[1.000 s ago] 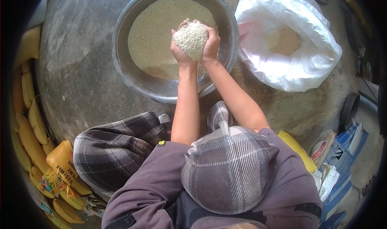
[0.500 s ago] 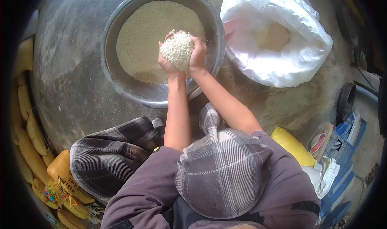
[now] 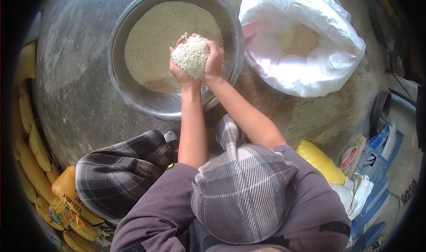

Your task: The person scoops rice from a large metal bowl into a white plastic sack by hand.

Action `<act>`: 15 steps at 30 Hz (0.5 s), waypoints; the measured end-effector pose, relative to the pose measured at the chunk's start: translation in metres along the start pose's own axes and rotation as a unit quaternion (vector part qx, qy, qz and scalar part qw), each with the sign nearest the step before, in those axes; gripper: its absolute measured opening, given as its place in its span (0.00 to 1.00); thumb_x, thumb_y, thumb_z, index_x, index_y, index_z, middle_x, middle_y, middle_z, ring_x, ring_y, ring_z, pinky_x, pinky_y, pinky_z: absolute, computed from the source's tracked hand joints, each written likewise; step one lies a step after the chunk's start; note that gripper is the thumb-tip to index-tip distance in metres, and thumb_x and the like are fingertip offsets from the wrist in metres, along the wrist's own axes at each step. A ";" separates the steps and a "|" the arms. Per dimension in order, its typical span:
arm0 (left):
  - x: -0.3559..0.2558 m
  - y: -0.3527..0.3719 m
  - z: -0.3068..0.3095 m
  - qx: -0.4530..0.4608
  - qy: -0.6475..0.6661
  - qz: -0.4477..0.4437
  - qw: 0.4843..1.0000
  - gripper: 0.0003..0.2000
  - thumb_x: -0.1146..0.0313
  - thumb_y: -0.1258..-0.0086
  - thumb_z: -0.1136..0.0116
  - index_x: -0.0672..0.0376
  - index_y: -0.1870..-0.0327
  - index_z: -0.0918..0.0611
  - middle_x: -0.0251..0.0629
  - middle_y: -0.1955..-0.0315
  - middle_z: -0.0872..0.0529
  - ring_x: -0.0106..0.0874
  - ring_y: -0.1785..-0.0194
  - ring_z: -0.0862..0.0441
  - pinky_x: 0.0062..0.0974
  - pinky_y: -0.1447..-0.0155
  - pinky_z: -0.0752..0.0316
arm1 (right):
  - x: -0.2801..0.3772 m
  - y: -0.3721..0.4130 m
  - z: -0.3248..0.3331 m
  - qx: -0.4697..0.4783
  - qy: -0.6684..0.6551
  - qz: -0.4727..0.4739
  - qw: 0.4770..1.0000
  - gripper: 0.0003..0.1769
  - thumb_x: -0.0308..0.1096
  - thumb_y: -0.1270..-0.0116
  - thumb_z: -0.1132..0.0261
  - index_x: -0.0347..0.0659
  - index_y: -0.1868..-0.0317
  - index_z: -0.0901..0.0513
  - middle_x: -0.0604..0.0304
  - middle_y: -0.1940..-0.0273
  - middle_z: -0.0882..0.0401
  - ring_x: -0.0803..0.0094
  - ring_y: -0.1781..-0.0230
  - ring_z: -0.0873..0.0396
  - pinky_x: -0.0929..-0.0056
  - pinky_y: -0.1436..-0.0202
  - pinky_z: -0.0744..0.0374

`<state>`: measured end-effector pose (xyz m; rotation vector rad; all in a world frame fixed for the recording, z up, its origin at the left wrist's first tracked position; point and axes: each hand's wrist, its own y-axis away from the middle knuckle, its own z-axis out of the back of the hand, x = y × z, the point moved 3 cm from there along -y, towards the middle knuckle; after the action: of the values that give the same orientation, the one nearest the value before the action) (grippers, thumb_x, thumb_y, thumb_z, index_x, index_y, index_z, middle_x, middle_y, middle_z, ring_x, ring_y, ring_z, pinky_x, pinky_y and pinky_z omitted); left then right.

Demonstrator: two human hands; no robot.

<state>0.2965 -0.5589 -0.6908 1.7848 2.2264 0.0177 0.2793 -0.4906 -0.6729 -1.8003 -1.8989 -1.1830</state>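
Note:
My left hand (image 3: 179, 75) and my right hand (image 3: 214, 61) are cupped together, holding a heaped mound of pale rice (image 3: 191, 56). They are above the near right part of a wide metal basin (image 3: 116, 81). A broad layer of similar grain (image 3: 166, 32), looking darker than the handful, covers the basin's bottom. Fingers curl up around the mound's sides, and the palms are hidden underneath it. To the right of the basin stands an open white plastic sack (image 3: 306, 81) with tan grain (image 3: 298, 40) inside.
Yellow packed sacks (image 3: 39, 152) and a yellow container (image 3: 65, 183) line the left side. At right lie a yellow bag (image 3: 320, 161), a white bag (image 3: 363, 194) and blue slatted plastic (image 3: 377, 199). My plaid-covered knee (image 3: 117, 172) is near the basin on the concrete floor (image 3: 73, 74).
The view has shifted slightly, so the basin and sack appear a little farther left. Both hands stay cupped around the rice over the basin.

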 end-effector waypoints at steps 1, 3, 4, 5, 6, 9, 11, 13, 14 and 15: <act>0.001 0.000 0.003 -0.001 0.000 0.000 1.000 0.19 0.58 0.25 0.65 0.63 0.48 0.26 0.46 0.49 0.23 0.43 0.42 0.27 0.45 0.35 0.34 | -0.001 0.000 0.001 -0.006 -0.011 -0.009 1.000 0.18 0.32 0.36 0.48 0.25 0.58 0.17 0.50 0.62 0.16 0.69 0.62 0.18 0.74 0.55 0.21; 0.003 0.002 0.000 -0.037 -0.027 -0.002 0.999 0.19 0.58 0.24 0.65 0.63 0.48 0.26 0.47 0.49 0.23 0.43 0.42 0.27 0.44 0.35 0.34 | 0.001 0.003 0.003 -0.013 -0.020 -0.020 1.000 0.18 0.32 0.36 0.48 0.25 0.58 0.17 0.50 0.62 0.16 0.69 0.62 0.18 0.74 0.55 0.21; 0.004 0.002 -0.004 -0.037 -0.027 -0.003 0.999 0.19 0.58 0.24 0.65 0.63 0.48 0.26 0.47 0.49 0.23 0.43 0.42 0.27 0.44 0.35 0.34 | 0.005 0.002 0.004 -0.007 -0.015 -0.015 1.000 0.18 0.32 0.36 0.48 0.25 0.58 0.18 0.50 0.62 0.16 0.69 0.62 0.18 0.74 0.55 0.21; 0.005 0.002 -0.008 -0.018 -0.022 0.004 1.000 0.19 0.58 0.24 0.65 0.63 0.49 0.26 0.47 0.49 0.23 0.44 0.42 0.27 0.44 0.35 0.34 | 0.009 0.002 0.003 -0.002 -0.010 -0.009 1.000 0.18 0.32 0.36 0.48 0.25 0.58 0.18 0.50 0.62 0.16 0.69 0.63 0.18 0.74 0.55 0.21; 0.007 0.002 -0.012 0.000 -0.018 0.013 1.000 0.19 0.58 0.24 0.65 0.63 0.49 0.26 0.47 0.49 0.23 0.44 0.42 0.27 0.45 0.35 0.34 | 0.011 0.001 0.001 -0.001 -0.010 -0.009 1.000 0.18 0.32 0.36 0.48 0.25 0.58 0.18 0.50 0.62 0.16 0.69 0.63 0.18 0.74 0.55 0.21; 0.010 0.001 -0.027 0.022 0.031 0.029 0.999 0.19 0.58 0.24 0.66 0.64 0.49 0.26 0.49 0.49 0.23 0.44 0.42 0.27 0.45 0.35 0.34 | 0.023 0.001 -0.004 0.008 -0.019 0.013 1.000 0.19 0.32 0.35 0.48 0.24 0.57 0.18 0.50 0.61 0.16 0.69 0.62 0.18 0.74 0.55 0.22; 0.014 0.000 -0.040 0.006 0.006 0.028 1.000 0.20 0.57 0.24 0.66 0.64 0.49 0.26 0.50 0.49 0.23 0.44 0.43 0.27 0.44 0.35 0.33 | 0.034 0.000 -0.008 0.011 -0.019 0.024 0.999 0.19 0.33 0.35 0.49 0.25 0.58 0.18 0.50 0.62 0.16 0.69 0.62 0.18 0.74 0.55 0.21; 0.023 -0.002 -0.056 -0.010 -0.019 0.027 0.999 0.21 0.57 0.24 0.67 0.64 0.49 0.26 0.51 0.49 0.23 0.45 0.43 0.27 0.44 0.36 0.32 | 0.046 -0.003 -0.005 0.004 -0.022 0.026 0.999 0.19 0.33 0.34 0.50 0.25 0.58 0.18 0.50 0.62 0.17 0.69 0.63 0.18 0.74 0.55 0.21; 0.031 -0.003 -0.064 -0.006 -0.034 0.036 0.999 0.22 0.55 0.24 0.69 0.64 0.50 0.25 0.52 0.51 0.23 0.43 0.46 0.24 0.42 0.39 0.28 | 0.052 -0.005 -0.001 -0.001 -0.023 0.028 0.999 0.20 0.34 0.34 0.51 0.25 0.57 0.18 0.50 0.62 0.17 0.69 0.63 0.18 0.74 0.56 0.21; 0.040 -0.004 -0.070 -0.001 -0.049 0.044 0.998 0.24 0.53 0.24 0.71 0.64 0.50 0.25 0.52 0.53 0.22 0.41 0.49 0.22 0.41 0.42 0.25 | 0.058 -0.009 0.004 0.004 -0.021 0.042 0.999 0.21 0.35 0.34 0.52 0.26 0.55 0.20 0.50 0.60 0.18 0.69 0.62 0.19 0.73 0.56 0.20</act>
<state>0.2695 -0.5102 -0.6332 1.8414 2.0777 -0.0498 0.2611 -0.4457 -0.6390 -1.8949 -1.8277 -1.1159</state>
